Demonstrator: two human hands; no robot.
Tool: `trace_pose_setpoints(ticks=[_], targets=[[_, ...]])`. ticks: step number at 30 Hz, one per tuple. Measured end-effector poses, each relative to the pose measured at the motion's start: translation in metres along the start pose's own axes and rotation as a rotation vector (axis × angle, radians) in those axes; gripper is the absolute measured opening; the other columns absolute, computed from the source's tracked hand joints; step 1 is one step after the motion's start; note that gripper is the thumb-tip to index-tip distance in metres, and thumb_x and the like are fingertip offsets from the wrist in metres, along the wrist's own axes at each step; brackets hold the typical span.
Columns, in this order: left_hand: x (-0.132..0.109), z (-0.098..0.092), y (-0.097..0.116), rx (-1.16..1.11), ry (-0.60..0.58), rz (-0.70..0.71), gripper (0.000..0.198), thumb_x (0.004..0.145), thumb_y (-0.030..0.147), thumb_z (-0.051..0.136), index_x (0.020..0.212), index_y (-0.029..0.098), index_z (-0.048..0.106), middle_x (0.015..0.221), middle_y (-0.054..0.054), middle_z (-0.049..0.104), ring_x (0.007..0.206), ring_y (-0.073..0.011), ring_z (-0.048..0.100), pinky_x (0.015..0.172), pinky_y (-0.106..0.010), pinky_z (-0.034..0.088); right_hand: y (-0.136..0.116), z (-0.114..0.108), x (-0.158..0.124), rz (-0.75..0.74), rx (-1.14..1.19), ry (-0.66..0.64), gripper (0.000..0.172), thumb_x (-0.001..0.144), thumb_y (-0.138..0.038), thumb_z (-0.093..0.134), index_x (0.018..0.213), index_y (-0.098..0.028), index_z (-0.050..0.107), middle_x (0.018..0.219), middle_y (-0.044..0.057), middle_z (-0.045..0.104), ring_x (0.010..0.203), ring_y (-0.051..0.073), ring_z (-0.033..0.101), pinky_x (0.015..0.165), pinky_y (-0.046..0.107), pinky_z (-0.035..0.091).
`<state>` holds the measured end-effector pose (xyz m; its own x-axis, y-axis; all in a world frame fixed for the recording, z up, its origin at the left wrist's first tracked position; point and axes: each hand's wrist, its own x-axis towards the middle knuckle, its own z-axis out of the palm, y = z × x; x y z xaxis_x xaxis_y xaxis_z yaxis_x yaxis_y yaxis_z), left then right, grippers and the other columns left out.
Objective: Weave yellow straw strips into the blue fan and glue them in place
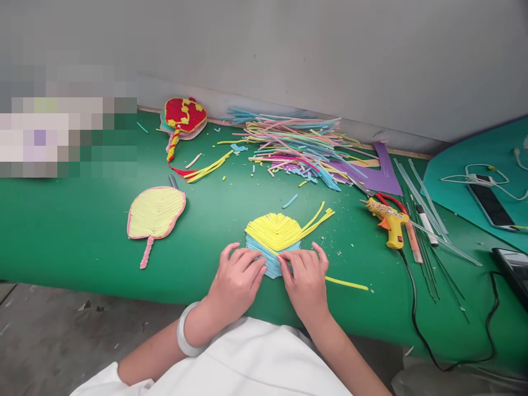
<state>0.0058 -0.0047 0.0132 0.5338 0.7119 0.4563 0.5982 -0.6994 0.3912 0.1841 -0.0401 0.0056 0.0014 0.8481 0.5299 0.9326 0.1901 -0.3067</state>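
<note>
In front of me lies a fan-shaped piece (275,228), its upper half covered with yellow pipe cleaners in a V pattern and its lower half blue. My left hand (240,279) holds its lower left edge, fingers bent and pressed together on the blue part. My right hand (306,279) is closed at the lower right, thumb and fingertips pinching at the border of yellow and blue. A yellow pipe cleaner (346,283) sticks out to the right from under this hand. Loose yellow ends (319,220) spread off the piece's upper right. My palms hide its lower sides.
A pale yellow fan with pink edging (157,213) lies left, a red fan (185,116) behind it. Pipe cleaners (292,143) are heaped at the back on purple sheet (390,170). Right are a yellow glue gun (390,223) with cord, pliers (390,201), glue sticks and a phone (490,204).
</note>
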Motion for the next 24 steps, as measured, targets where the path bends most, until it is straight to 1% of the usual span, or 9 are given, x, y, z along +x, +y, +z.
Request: trace_pose_setpoints(ticks=[3, 5, 8, 10, 18, 24], targets=[[-0.002, 0.003, 0.000, 0.025, -0.010, -0.018, 0.022, 0.097, 0.016, 0.049, 0.110, 0.021, 0.067, 0.111, -0.008, 0.073, 0.104, -0.0229, 0.064, 0.104, -0.049, 0.036, 0.000, 0.002, 0.000, 0.000, -0.016, -0.003, 0.007, 0.098, -0.021, 0.057, 0.092, -0.022, 0.061, 0.083, 0.000, 0.070, 0.079, 0.017, 0.060, 0.111, 0.047, 0.031], [-0.002, 0.004, -0.001, 0.053, -0.016, -0.023, 0.023, 0.097, 0.016, 0.050, 0.115, 0.018, 0.065, 0.119, -0.011, 0.070, 0.111, -0.0250, 0.063, 0.106, -0.050, 0.036, 0.002, 0.003, -0.002, -0.001, -0.027, -0.009, 0.007, 0.098, -0.022, 0.058, 0.091, -0.022, 0.061, 0.084, 0.000, 0.070, 0.080, 0.017, 0.061, 0.112, 0.047, 0.030], [-0.003, 0.007, -0.001, 0.108, -0.037, -0.008, 0.028, 0.097, 0.018, 0.051, 0.123, 0.014, 0.061, 0.132, -0.014, 0.064, 0.124, -0.0291, 0.057, 0.109, -0.053, 0.034, 0.004, 0.004, -0.003, -0.005, -0.032, -0.021, 0.007, 0.098, -0.022, 0.058, 0.091, -0.021, 0.061, 0.083, 0.000, 0.070, 0.080, 0.017, 0.061, 0.112, 0.048, 0.030], [-0.003, 0.009, -0.001, 0.140, -0.053, -0.004, 0.031, 0.098, 0.022, 0.051, 0.126, 0.013, 0.060, 0.137, -0.014, 0.061, 0.129, -0.0303, 0.053, 0.111, -0.054, 0.033, 0.005, 0.005, -0.004, -0.003, -0.030, -0.025, 0.008, 0.098, -0.022, 0.058, 0.091, -0.021, 0.061, 0.082, -0.001, 0.069, 0.080, 0.017, 0.061, 0.111, 0.048, 0.031], [-0.002, 0.012, 0.000, 0.195, -0.122, -0.005, 0.037, 0.102, 0.034, 0.045, 0.130, 0.013, 0.059, 0.139, -0.012, 0.061, 0.129, -0.0300, 0.054, 0.112, -0.055, 0.033, 0.006, 0.008, -0.005, 0.014, -0.038, -0.036, 0.009, 0.098, -0.023, 0.057, 0.090, -0.021, 0.061, 0.082, 0.000, 0.069, 0.081, 0.018, 0.061, 0.111, 0.047, 0.030], [-0.002, 0.011, 0.000, 0.215, -0.132, -0.006, 0.040, 0.103, 0.036, 0.043, 0.131, 0.013, 0.058, 0.139, -0.011, 0.061, 0.130, -0.0305, 0.053, 0.113, -0.055, 0.032, 0.006, 0.007, -0.005, 0.022, -0.038, -0.044, 0.008, 0.098, -0.023, 0.057, 0.091, -0.021, 0.061, 0.082, 0.000, 0.069, 0.081, 0.018, 0.060, 0.111, 0.047, 0.030]])
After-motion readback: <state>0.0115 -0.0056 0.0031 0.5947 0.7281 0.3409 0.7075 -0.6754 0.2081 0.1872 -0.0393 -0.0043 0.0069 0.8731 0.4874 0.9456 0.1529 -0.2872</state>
